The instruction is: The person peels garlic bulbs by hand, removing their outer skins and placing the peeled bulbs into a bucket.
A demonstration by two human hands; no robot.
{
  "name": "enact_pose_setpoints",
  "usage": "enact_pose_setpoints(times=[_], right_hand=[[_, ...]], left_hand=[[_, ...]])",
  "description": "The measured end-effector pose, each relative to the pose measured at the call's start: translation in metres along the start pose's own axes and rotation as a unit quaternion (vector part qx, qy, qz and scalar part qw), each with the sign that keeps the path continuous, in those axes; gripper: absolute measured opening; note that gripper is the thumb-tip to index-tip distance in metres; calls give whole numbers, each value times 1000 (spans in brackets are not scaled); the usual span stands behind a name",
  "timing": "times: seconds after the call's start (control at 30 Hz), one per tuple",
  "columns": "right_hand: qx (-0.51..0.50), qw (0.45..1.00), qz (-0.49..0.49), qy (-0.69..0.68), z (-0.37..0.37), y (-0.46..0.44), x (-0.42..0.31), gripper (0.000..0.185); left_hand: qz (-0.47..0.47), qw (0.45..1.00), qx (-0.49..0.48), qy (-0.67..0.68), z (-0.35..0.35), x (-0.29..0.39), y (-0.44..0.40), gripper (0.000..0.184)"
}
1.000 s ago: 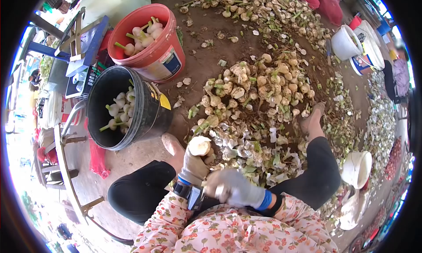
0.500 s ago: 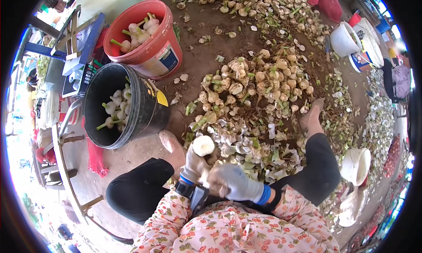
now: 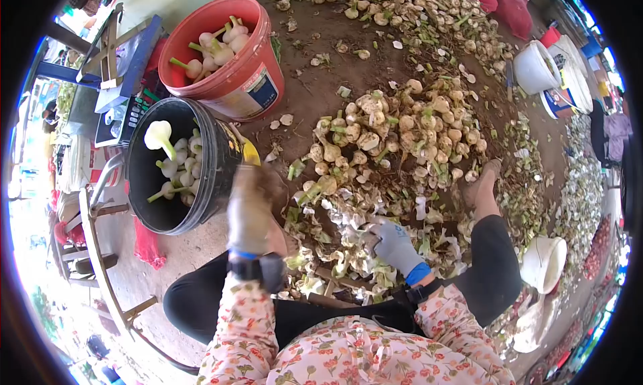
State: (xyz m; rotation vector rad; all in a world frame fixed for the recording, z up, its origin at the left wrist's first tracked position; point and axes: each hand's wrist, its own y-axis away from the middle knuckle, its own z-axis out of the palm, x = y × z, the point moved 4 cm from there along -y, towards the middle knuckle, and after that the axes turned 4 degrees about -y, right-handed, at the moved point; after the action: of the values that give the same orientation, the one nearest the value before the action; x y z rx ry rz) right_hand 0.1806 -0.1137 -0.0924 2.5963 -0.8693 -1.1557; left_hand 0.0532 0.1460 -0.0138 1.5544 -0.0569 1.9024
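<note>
A white peeled garlic bulb (image 3: 159, 136) with a short green stem shows over the mouth of the black bucket (image 3: 231, 177), apart from my hands. Inside the bucket lie several more peeled garlic bulbs (image 3: 191, 163). My left hand (image 3: 249, 214), in a pale work glove, is beside the bucket's right side, its fingers smeared by motion. My right hand (image 3: 395, 244), in a grey glove with a blue cuff, is over the heap of garlic peelings (image 3: 348, 227). Its fingers are curled, and what they hold cannot be made out. Unpeeled garlic bulbs (image 3: 408, 127) lie piled in front.
A red bucket (image 3: 268, 63) of peeled garlic stands behind the black one. White buckets (image 3: 529, 67) stand at the far right, and another white bucket (image 3: 542, 258) lies nearer. More garlic (image 3: 429, 17) covers the ground at the back. A metal frame (image 3: 100, 258) is at left.
My left hand has moved left and forward towards the black bucket, and the garlic bulb has left it and is over the bucket. My right hand has moved right and forward, away from the left.
</note>
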Motion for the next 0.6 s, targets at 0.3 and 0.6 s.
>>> enact_pose_setpoints(times=[0.3, 0.6], right_hand=[[-71, 996, 27, -37, 12, -2, 1, 43], [52, 981, -15, -186, 15, -20, -7, 44]], left_hand=[[54, 730, -143, -666, -37, -210, -102, 47], [-254, 952, -7, -172, -48, -221, -40, 43]])
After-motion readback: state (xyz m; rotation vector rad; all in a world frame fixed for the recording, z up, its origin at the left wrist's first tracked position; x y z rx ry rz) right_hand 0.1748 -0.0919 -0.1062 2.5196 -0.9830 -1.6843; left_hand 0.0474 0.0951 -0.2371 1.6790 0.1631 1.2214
